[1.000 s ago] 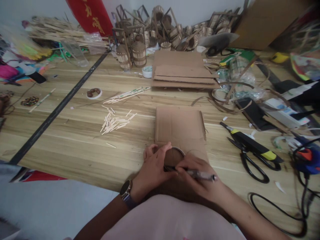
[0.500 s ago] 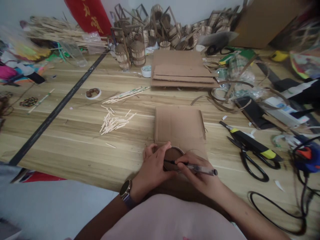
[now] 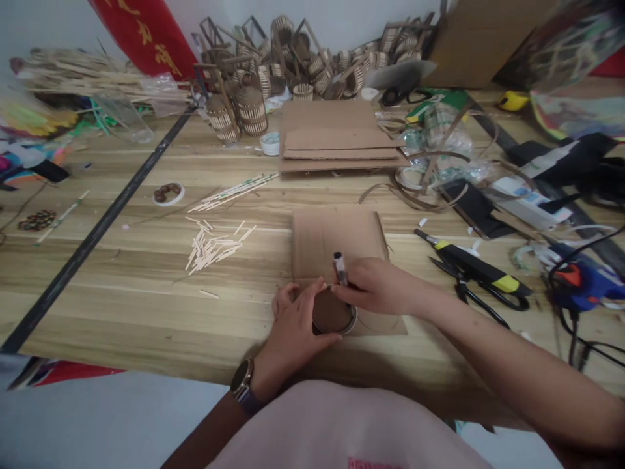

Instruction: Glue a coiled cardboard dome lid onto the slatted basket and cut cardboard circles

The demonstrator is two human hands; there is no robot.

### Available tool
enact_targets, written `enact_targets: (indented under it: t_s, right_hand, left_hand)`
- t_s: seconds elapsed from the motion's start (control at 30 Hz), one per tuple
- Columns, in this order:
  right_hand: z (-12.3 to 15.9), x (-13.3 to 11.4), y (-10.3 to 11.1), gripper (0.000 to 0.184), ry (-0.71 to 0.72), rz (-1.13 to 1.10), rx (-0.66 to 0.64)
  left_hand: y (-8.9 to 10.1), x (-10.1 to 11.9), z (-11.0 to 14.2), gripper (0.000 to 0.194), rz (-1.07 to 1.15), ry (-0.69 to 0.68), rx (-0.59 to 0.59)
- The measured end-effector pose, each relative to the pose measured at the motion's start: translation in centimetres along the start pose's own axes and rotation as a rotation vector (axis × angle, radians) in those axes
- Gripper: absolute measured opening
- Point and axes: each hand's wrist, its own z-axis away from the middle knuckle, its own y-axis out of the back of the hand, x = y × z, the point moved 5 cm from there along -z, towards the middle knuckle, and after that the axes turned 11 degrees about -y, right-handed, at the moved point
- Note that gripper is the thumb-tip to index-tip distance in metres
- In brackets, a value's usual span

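Observation:
A flat piece of brown cardboard (image 3: 336, 238) lies on the wooden table (image 3: 146, 293) in front of me. A round ring (image 3: 334, 316) rests on its near edge. My left hand (image 3: 293, 332), with a watch on the wrist, curls around the ring's left side and holds it down. My right hand (image 3: 378, 286) grips a pen (image 3: 338, 268) that stands nearly upright at the ring's far rim. A faint drawn curve shows on the cardboard to the right of the ring.
Black scissors (image 3: 471, 293) and a yellow-black cutter (image 3: 471, 260) lie to the right, near a blue glue gun (image 3: 583, 286) with cables. Short sticks (image 3: 212, 244) lie scattered at left. Stacked cardboard (image 3: 336, 140) and small woven baskets (image 3: 251, 107) sit farther back.
My right hand has swung from the ring's near side to its far rim, and the pen has gone from lying nearly flat to upright. The left hand stays on the ring.

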Motion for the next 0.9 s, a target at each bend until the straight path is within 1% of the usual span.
enact_targets:
  t_s: [0.07, 0.13, 0.2, 0.27, 0.3, 0.33, 0.37, 0.43, 0.5, 0.53, 0.57, 0.63, 0.7, 0.77, 0.83, 0.87, 0.9]
  right_hand:
    - [-0.8, -0.4, 0.6, 0.031, 0.029, 0.133, -0.005]
    - [-0.8, -1.0, 1.7, 0.032, 0.068, 0.134, 0.047]
    - [-0.1, -1.1, 3.5, 0.032, 0.075, 0.013, 0.202]
    - [1.3, -0.1, 5.2, 0.026, 0.020, -0.119, 0.429]
    - [2.3, 0.7, 5.7, 0.022, -0.022, -0.143, 0.541]
    - [3.3, 1.6, 5.8, 0.019, -0.062, -0.127, 0.622]
    - [4.2, 2.5, 5.6, 0.019, -0.095, -0.076, 0.671]
    - [5.8, 4.7, 4.4, 0.022, -0.193, 0.117, 0.678]
    - [7.0, 7.1, 2.5, 0.030, -0.322, 0.382, 0.554]
    - [7.6, 8.2, 1.7, 0.033, -0.378, 0.479, 0.503]
    - [8.1, 9.2, 0.9, 0.036, -0.421, 0.542, 0.448]
    - [8.9, 10.4, -0.1, 0.039, -0.469, 0.626, 0.376]
    - [9.2, 10.8, -0.5, 0.040, -0.475, 0.666, 0.345]
    - [9.3, 10.8, -0.6, 0.041, -0.465, 0.678, 0.340]
    - [9.2, 10.6, -0.6, 0.041, -0.464, 0.670, 0.346]
    - [9.1, 10.5, -0.6, 0.041, -0.470, 0.668, 0.351]
    - [9.0, 10.4, -0.5, 0.040, -0.483, 0.667, 0.359]
  left_hand:
    - [0.0, 0.0, 0.0, 0.090, -0.008, 0.004, 0.000]
    - [0.1, 0.2, 0.1, 0.085, -0.023, 0.004, 0.001]
    - [0.2, 0.3, 0.1, 0.081, -0.045, 0.000, -0.007]
    - [0.4, 0.5, 0.0, 0.079, -0.071, -0.022, -0.020]
    - [0.5, 0.6, -0.1, 0.079, -0.086, -0.047, -0.024]
    - [0.5, 0.7, -0.2, 0.080, -0.101, -0.080, -0.026]
    - [0.6, 0.9, -0.3, 0.081, -0.115, -0.120, -0.025]
    - [0.6, 1.3, -0.5, 0.083, -0.135, -0.205, -0.015]
    - [0.5, 1.7, -0.6, 0.079, -0.140, -0.277, 0.007]
    - [0.5, 1.9, -0.6, 0.076, -0.136, -0.309, 0.024]
    - [0.4, 2.1, -0.6, 0.072, -0.131, -0.339, 0.044]
    - [0.7, 2.4, -0.5, 0.067, -0.123, -0.386, 0.105]
    - [1.7, 2.4, -0.3, 0.063, -0.138, -0.407, 0.201]
    - [3.3, 1.9, -0.2, 0.058, -0.191, -0.390, 0.330]
    - [5.3, 0.9, -0.2, 0.052, -0.276, -0.335, 0.455]
    - [6.1, 0.2, -0.3, 0.049, -0.321, -0.293, 0.492]
    - [6.8, -0.5, -0.4, 0.047, -0.362, -0.247, 0.501]
